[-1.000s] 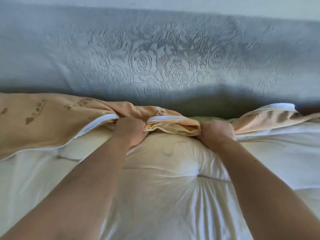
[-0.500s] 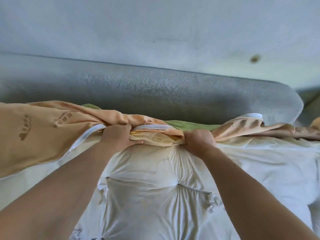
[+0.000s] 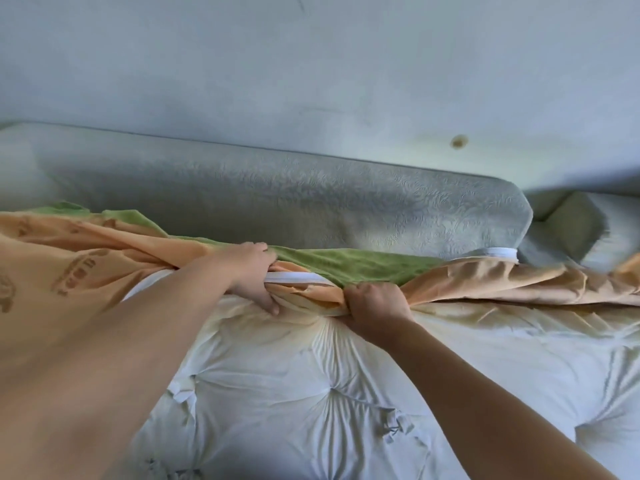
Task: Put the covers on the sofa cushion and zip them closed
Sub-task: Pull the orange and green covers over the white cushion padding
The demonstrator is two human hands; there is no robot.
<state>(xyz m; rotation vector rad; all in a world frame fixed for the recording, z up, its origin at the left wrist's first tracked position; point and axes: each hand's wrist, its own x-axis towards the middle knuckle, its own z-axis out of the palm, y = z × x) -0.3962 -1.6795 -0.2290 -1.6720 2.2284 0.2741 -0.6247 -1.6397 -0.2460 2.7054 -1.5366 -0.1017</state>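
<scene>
Cushion [image 3: 311,393], white and tufted, lies flat before the grey sofa back [image 3: 277,202], its far edge under the bunched orange cover [image 3: 86,265], whose open edge the left hand [image 3: 251,271] and right hand [image 3: 374,306] each clench in curled fingers, seemingly to drag it over the padding.

The backrest [image 3: 277,195] blocks behind the bunched cover [image 3: 104,251]; near cushion [image 3: 311,393] lies bare.

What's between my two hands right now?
Head view: the bunched edge of the orange cover and its white zipper tape run between the left hand and right hand.
</scene>
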